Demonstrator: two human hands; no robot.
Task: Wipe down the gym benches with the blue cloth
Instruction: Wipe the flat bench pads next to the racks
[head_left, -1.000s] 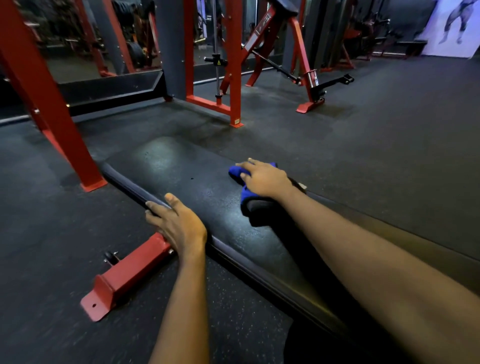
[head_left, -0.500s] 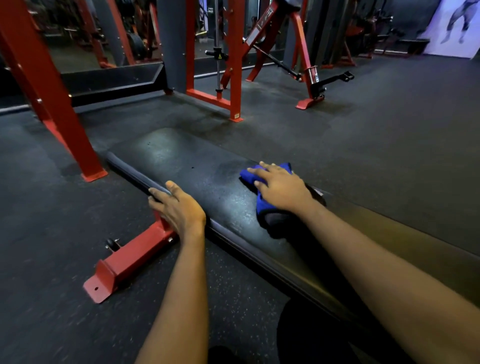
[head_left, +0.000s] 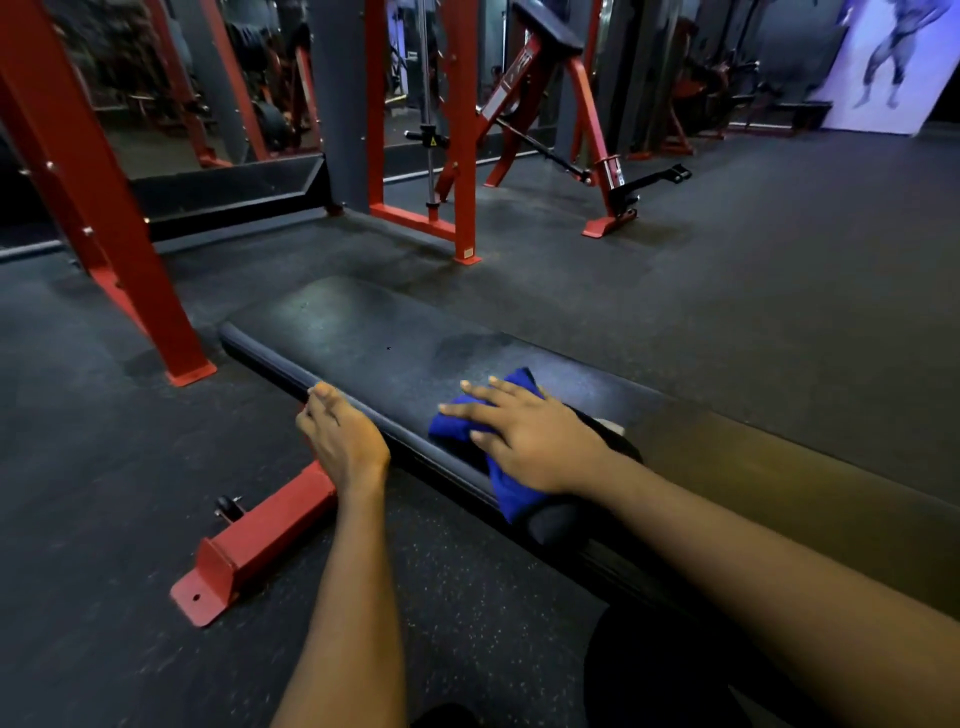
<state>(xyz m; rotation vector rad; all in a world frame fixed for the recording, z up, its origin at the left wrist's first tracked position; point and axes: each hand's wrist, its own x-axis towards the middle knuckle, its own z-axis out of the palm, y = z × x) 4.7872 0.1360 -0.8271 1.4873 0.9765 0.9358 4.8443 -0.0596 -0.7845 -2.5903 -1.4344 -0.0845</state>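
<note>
Head view: flat palm on the blue cloth, near edge of the bench

Head view looks down on the black bench (head_left: 363, 332), its pad running from near right to far left over the dark rubber floor (head_left: 727, 312). Now the right hand (head_left: 524, 436) lies flat on the blue cloth (head_left: 457, 428), fingers straight and spread, pressing it onto the pad close to the near edge, and one end of the cloth drapes over that edge below the wrist. Just to its left, the left hand (head_left: 340, 441) curls its fingers over the pad's near rim, holding the bench. Under that wrist the red foot (head_left: 249, 551) juts out on the floor, and a red upright (head_left: 104, 208) stands at far left
</note>
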